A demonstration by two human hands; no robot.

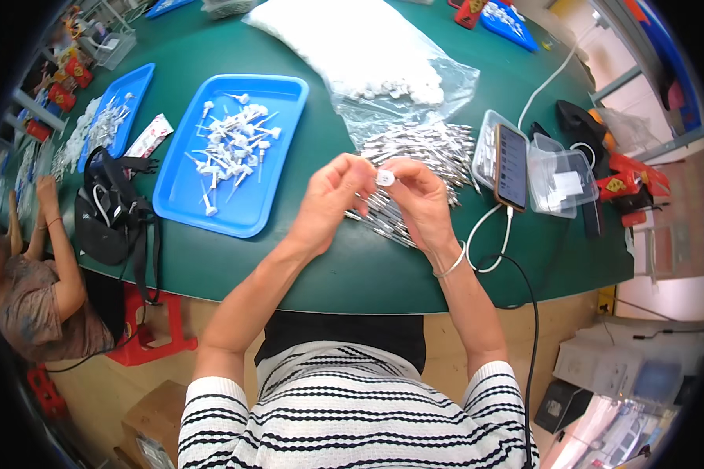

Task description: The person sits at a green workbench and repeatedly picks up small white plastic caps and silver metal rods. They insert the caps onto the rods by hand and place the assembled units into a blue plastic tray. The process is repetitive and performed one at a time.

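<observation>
A small white plastic cap [385,178] sits between my hands, above the near end of a pile of thin metal rods [414,146]. My right hand [424,205] pinches the cap between thumb and fingertips. My left hand [332,199] is closed right beside it, fingertips pressed together; whatever lies in them is hidden. To the left, a blue tray [168,187] holds a loose heap of white-headed pieces with thin metal stems [238,148]. Beyond the rods lies a clear plastic bag [352,113] full of small white parts [403,82].
A phone [511,168] with a white cable leans on a clear box of rods, next to another clear container [559,176]. A black bag [109,207] lies left of the tray. At far left, another person's arms [55,227] rest by a second blue tray [137,86].
</observation>
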